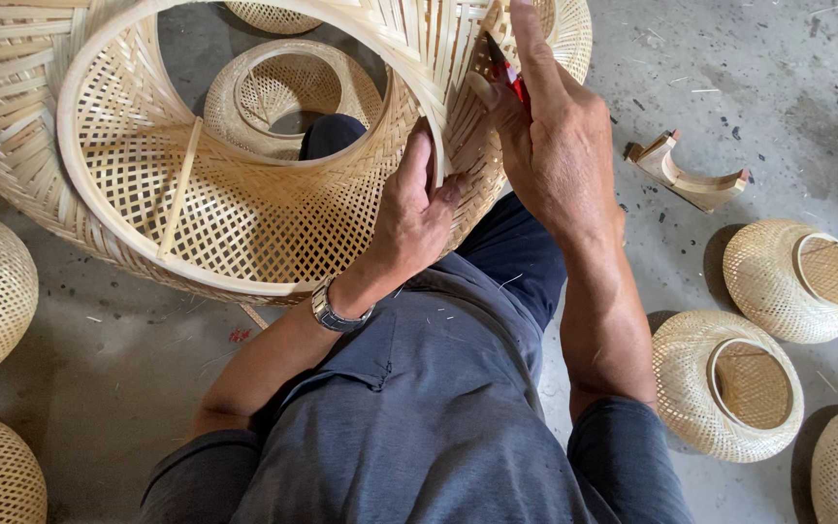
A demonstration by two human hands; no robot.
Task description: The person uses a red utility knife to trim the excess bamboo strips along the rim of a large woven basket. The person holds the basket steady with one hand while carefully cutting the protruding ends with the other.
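**Rim Trimming on Large Woven Bamboo Shade: Grip and Tool Control**

While the large woven bamboo shade (244,194) lay tilted across the seated person's lap, its open mouth faced the camera and its hoop rim (80,126) showed intact all round. Smaller finished shades (792,279) stood well apart on the concrete floor (749,78) to the right, with others at the left edge, and a curved wooden offcut (691,175) lay near the right forearm. The left hand (409,218) was closed over the rim, thumb inside and fingers outside, pinning the weave. The right hand (550,126) was clenched around a red-handled cutter (508,73), its tip set against the outer weave just beside the rim. In my judgement, sound practice required the left hand to brace close to the cut, fingers kept clear of the blades, and short, flush snips along the strip ends so the hoop binding stayed undamaged.
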